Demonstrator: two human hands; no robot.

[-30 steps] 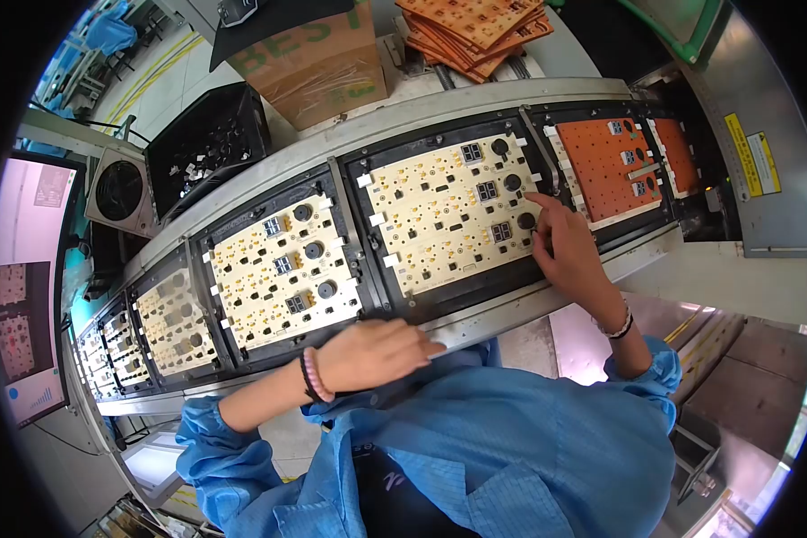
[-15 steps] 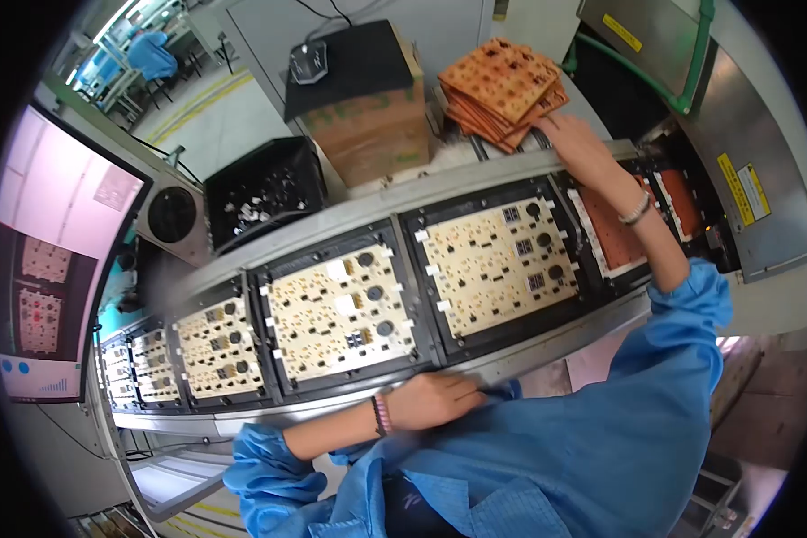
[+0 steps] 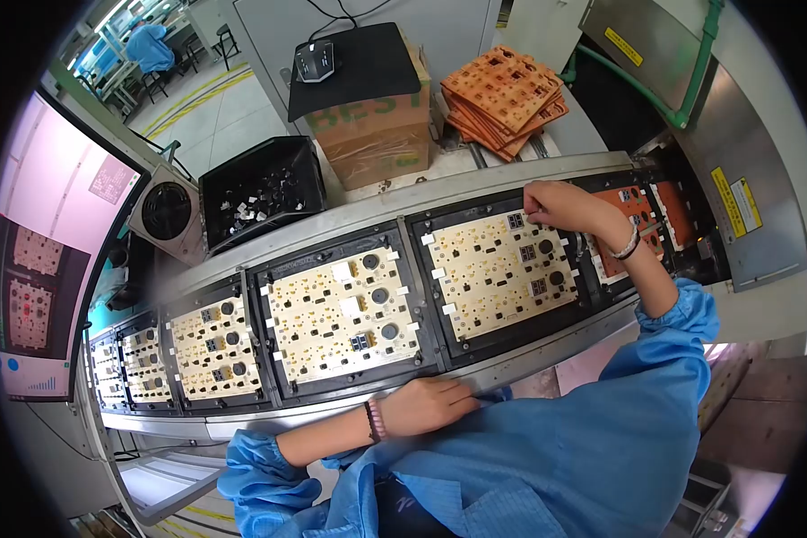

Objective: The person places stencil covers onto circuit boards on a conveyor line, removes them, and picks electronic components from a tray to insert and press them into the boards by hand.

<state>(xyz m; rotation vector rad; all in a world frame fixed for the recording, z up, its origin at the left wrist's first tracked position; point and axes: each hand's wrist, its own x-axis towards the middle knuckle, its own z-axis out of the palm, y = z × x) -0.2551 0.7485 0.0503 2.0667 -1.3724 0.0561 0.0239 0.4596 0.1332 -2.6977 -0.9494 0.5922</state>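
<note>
My right hand (image 3: 560, 208) reaches over the upper right corner of a cream circuit board (image 3: 484, 273). Its fingers are bent down and pressed together there, hiding that corner; what they grip, if anything, cannot be made out. Beside them is a small dark display (image 3: 516, 221), and lower down a round black component (image 3: 546, 247) shows. The board sits in a black carrier frame (image 3: 502, 335) on the conveyor line. Against the conveyor's front edge rests my left hand (image 3: 424, 408), fingers loosely stretched to the right, with nothing seen in it.
More boards in carriers, such as a cream board (image 3: 341, 314), run leftward; a reddish board (image 3: 632, 229) lies right. Behind stand a stack of orange perforated panels (image 3: 502, 90), a cardboard box (image 3: 377, 134) and a black bin (image 3: 264, 193) of small parts. A monitor (image 3: 63, 233) is left.
My right hand has come from the orange panel stack down and toward me, to the cream board's upper right corner. My left hand has hardly moved.
</note>
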